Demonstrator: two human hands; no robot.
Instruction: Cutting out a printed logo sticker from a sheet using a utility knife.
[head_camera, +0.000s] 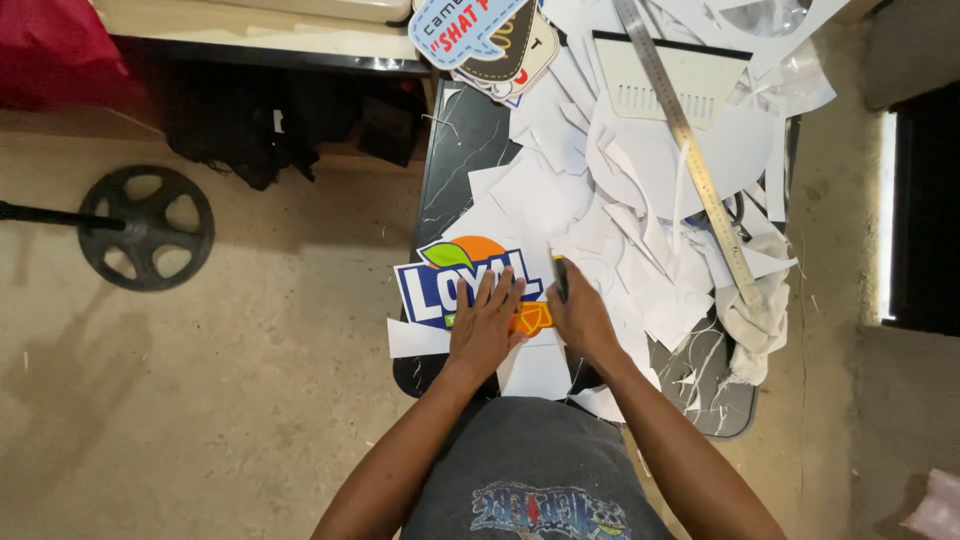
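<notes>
Left hand (485, 325) lies flat with fingers spread on a printed logo cutout (462, 282), blue and white with an orange and green top, seemingly pinning it to the dark marbled surface (455, 160) so it cannot slide. Right hand (580, 318), just beside it, is closed around a small dark tool (561, 277), probably a craft knife, its tip at the cutout's right edge. Beyond the right hand, white paper offcuts (610, 190) pile up under a long metal ruler (690, 150) and a white squeegee (668, 75). More printed stickers (480, 35) lie further off.
</notes>
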